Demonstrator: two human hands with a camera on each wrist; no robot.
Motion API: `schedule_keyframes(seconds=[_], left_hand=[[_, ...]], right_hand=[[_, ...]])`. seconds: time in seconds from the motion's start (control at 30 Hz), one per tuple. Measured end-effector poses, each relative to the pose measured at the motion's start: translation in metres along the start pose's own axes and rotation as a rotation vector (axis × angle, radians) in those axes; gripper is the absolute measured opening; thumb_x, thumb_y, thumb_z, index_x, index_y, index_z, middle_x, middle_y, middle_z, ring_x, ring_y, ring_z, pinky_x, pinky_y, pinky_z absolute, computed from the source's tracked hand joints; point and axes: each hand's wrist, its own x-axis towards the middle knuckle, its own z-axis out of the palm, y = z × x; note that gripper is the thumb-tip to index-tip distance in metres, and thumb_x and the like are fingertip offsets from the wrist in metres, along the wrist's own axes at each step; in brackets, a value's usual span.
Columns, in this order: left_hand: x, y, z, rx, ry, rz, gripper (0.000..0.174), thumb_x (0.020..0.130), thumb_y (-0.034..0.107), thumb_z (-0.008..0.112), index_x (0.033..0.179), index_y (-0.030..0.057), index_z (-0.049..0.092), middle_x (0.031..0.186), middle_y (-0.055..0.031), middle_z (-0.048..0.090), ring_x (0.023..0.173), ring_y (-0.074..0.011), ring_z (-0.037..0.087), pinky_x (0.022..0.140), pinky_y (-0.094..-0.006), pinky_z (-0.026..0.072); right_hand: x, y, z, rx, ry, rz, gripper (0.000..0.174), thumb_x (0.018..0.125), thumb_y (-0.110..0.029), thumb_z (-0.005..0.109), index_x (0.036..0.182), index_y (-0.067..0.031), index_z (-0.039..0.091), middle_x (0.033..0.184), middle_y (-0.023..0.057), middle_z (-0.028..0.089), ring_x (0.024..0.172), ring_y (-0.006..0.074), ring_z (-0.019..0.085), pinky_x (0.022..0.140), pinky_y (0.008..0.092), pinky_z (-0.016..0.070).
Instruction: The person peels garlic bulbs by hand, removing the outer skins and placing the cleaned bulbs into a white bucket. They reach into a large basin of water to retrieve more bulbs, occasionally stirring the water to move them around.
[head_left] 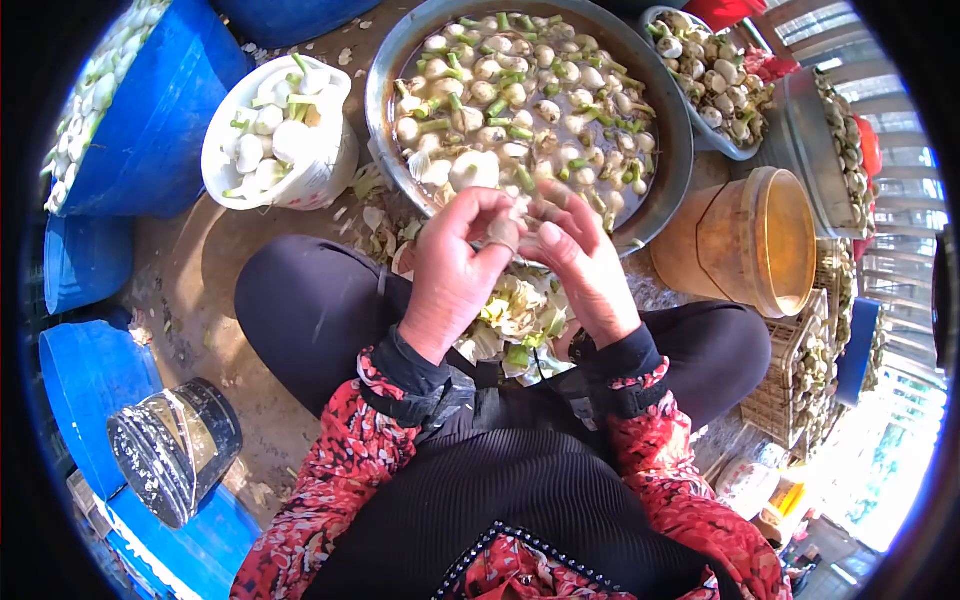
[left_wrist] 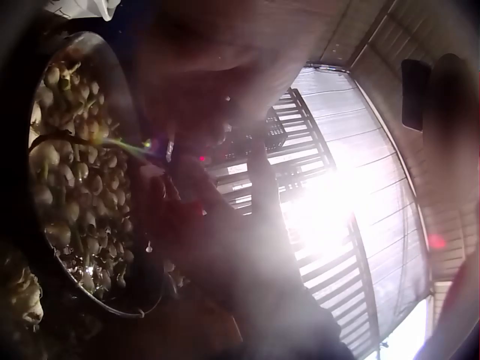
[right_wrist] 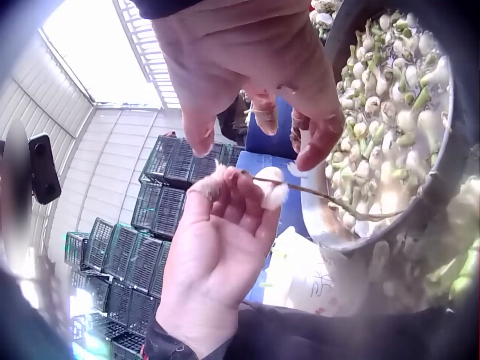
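My left hand is palm up in the right wrist view, its curled fingers gripping a white garlic bulb. Across the bulb runs a thin brown stalk, stretching toward the big basin. Above it my right hand hangs with thumb and fingers apart, a white shred of skin near its fingertips. The head view has both hands close together over the lap, at the near rim of a round metal basin. Many garlic bulbs with green stems lie in brownish water there. Peeled leaves are piled between the legs.
A white tub of cleaned bulbs stands left of the basin, an orange bucket to its right. Blue barrels and a dark paint-spotted bucket line the left. A crate of bulbs sits at the right.
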Motion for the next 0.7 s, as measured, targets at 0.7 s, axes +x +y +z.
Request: schedule_keyframes(seconds=[0.7], left_hand=[[-0.009, 0.017, -0.018, 1.068, -0.396, 0.028, 0.025, 0.074, 0.004, 0.066, 0.097, 0.0127, 0.072, 0.098, -0.0043, 0.065, 0.087, -0.0273, 0.064, 0.084, -0.0409, 0.042]], right_hand=[[0.103, 0.036, -0.051, -1.581, 0.098, -0.518, 0.029, 0.085, -0.03, 0.07, 0.108, -0.0117, 0.072, 0.094, 0.0128, 0.072, 0.091, 0.0308, 0.068, 0.101, 0.0505, 0.0375]])
